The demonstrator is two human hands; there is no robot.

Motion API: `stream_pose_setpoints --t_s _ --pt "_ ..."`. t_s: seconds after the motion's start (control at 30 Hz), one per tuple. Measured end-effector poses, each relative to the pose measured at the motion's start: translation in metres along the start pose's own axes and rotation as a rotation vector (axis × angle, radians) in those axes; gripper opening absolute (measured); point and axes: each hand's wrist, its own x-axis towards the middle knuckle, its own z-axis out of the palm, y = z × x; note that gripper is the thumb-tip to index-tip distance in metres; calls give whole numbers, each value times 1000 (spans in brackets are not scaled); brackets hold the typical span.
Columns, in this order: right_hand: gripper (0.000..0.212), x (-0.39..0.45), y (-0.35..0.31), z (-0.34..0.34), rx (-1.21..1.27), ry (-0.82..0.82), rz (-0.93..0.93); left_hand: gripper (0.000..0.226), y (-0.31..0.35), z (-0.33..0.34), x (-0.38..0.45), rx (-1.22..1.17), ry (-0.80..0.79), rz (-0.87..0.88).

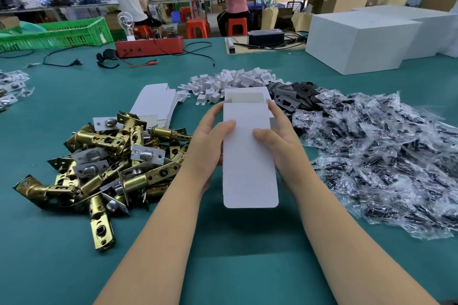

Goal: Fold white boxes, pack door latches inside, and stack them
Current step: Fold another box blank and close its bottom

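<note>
Above the green bench (74, 267), the left hand (207, 141) and right hand (277, 136) both grip a half-folded white box (247, 156), beside the heaped brass latches (111, 156).

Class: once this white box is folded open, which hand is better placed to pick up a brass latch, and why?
The left hand: the pile of brass latches lies directly beside it, while the right hand sits next to the plastic bags. Both hands now hold the white box.
</note>
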Motion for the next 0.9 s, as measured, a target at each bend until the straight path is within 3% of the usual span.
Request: stream_pose_setpoints --t_s 0.17,0.33,0.47,0.7,0.8,0.9 --pt "65 -1 3 1 -72 -48 -22 14 -4 -1 4 -6 80 56" --pt "57 1 7 2 -138 -71 -34 23 -1 0 3 51 206 103" --pt "47 0 11 3 -145 -114 -5 43 1 -2 2 1 296 -24" --pt "35 1 6 1 -66 -125 31 21 6 -2 1 -186 229 -204" --pt "28 0 4 -1 -10 -145 66 19 2 -4 4 -258 219 -255" --pt "16 0 3 -5 46 -188 122 36 -3 -11 4 -254 106 -370"
